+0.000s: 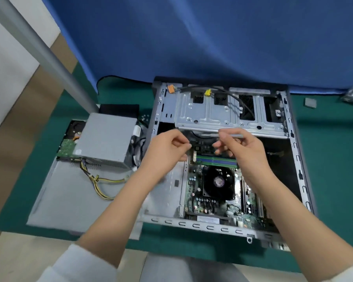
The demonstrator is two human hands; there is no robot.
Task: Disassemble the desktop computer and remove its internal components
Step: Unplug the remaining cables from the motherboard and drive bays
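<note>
From the head camera you're looking down into the open computer case [228,159], which is lying flat on the green mat [334,159] with its side off. Your left hand [165,151] is hovering over the upper left part of the board, fingers curled with the thumb and forefinger pressing together; it's too blurry to tell if anything is pinched between them. Your right hand [240,147] is gripping a thin grey rod-like tool [232,135], probably a screwdriver, lying across the top of your fingers just under the metal drive cage [222,112]. Both hands are sitting right above the green and blue memory slots [216,160], and the black cooler fan [218,183] is sitting just below those on the green motherboard [194,192]. Off to the left, the grey power supply [104,137] is lying on the removed side panel [69,196], with its yellow and black wires [100,184] trailing across it and a hard drive [69,139] peeking out beside it. A blue cloth [212,37] is hanging behind the case.
</note>
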